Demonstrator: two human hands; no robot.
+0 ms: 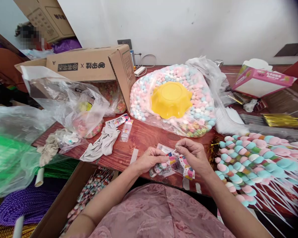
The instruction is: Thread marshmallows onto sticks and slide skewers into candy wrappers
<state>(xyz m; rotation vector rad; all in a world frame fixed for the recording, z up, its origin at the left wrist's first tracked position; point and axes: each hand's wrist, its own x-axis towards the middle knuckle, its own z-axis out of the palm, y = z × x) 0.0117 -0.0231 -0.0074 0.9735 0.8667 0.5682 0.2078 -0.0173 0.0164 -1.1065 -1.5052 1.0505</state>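
Above the front edge of the table, my left hand (151, 158) is closed on a small clear packet (161, 168) with a colourful printed top. Pale, rounded pieces show through the packet's lower end. Close on its right, my right hand (193, 153) has thumb and forefinger pinched together at the packet's upper end. A thin white tip shows at that pinch, too small to name. Under both hands lie more flat clear printed bags (187, 167). To the right of my right hand is a pile of marshmallow skewers (258, 157) on white sticks, in pink, blue and green.
A large bag of marshmallows (141, 99) bears a yellow scalloped bowl (172, 99). Left stand a cardboard box (89, 64) and grey gloves (101, 143). Gold twist ties (281, 120) and a pink box (265, 81) are at right. A box of skewers (91, 191) sits below the table.
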